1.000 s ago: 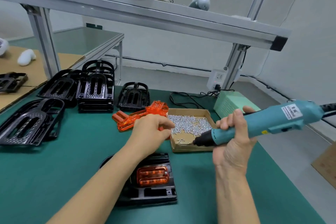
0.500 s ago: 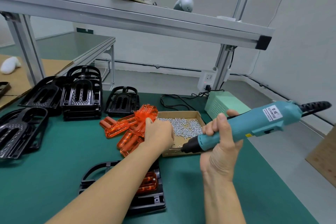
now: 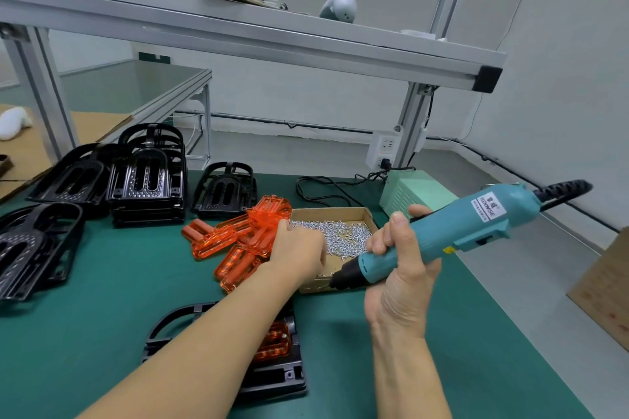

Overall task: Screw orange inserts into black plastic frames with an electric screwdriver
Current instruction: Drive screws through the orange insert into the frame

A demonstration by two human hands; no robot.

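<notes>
Green bench mat point(image 3: 102, 333) underfoot of everything, stretching out to a pale wall. Nearest in — a black plastic frame point(image 3: 279, 378) lying flat at the front edge, an orange insert point(image 3: 274, 342) seated in it, both partly hidden under the left forearm. Left hand point(image 3: 299, 252) reaching forward over the near left corner of a cardboard tray point(image 3: 366, 214), fingers curled down toward the screws point(image 3: 343, 236); whether a screw is pinched there — cannot tell, fingertips turned away from the camera. Right hand point(image 3: 401, 269) wrapped round the barrel of the teal electric screwdriver point(image 3: 459, 231), held off the mat, black nose angled down-left toward the tray's front edge, cable end up to the right. Just left of the tray, a loose heap of orange inserts point(image 3: 241, 241), overlapping each other, touching the tray's side. Farther back, more black frames: a single one point(image 3: 224, 192) behind the heap, a neat stack point(image 3: 149, 180) to its left, another pile point(image 3: 73, 177) beside that, and a big one point(image 3: 30, 248) at the left edge. Behind the tray, a pale green power box point(image 3: 418, 190) with black cord point(image 3: 323, 187) coiled beside it, running to a wall socket point(image 3: 384, 150). Overhead, an aluminium shelf point(image 3: 272, 41) on posts, a white device point(image 3: 340, 5) resting on top.
</notes>
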